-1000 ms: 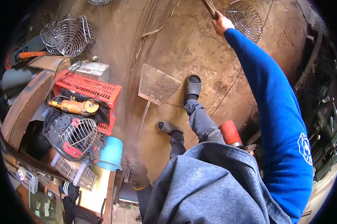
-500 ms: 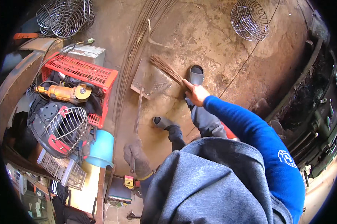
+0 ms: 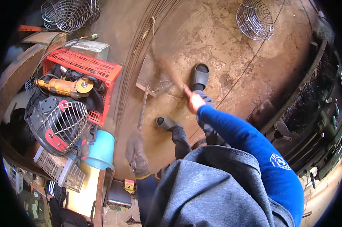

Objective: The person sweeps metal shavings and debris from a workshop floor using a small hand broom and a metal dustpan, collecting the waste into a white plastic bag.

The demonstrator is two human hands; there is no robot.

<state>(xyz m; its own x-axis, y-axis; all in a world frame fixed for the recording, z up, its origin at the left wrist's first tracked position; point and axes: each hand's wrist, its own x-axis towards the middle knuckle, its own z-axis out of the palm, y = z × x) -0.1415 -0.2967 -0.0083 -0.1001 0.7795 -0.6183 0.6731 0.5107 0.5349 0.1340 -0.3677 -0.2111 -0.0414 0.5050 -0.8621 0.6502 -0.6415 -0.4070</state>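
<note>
- Right hand [image 3: 194,101] wraps round a stick broom [image 3: 174,75]; gloved left hand [image 3: 137,151] curls round the handle of a metal dustpan [image 3: 145,77].
- A second ago the right hand was out by the wire basket [image 3: 255,19]; now it's beside the right clog [image 3: 199,75] — broom blurred, close to the pan, so both tools work together.
- Lettering marks the angle grinder [image 3: 61,87]; a white emblem [image 3: 280,161] sits on the blue sleeve [image 3: 250,138] — print too on the small yellow box [image 3: 129,185].
</note>
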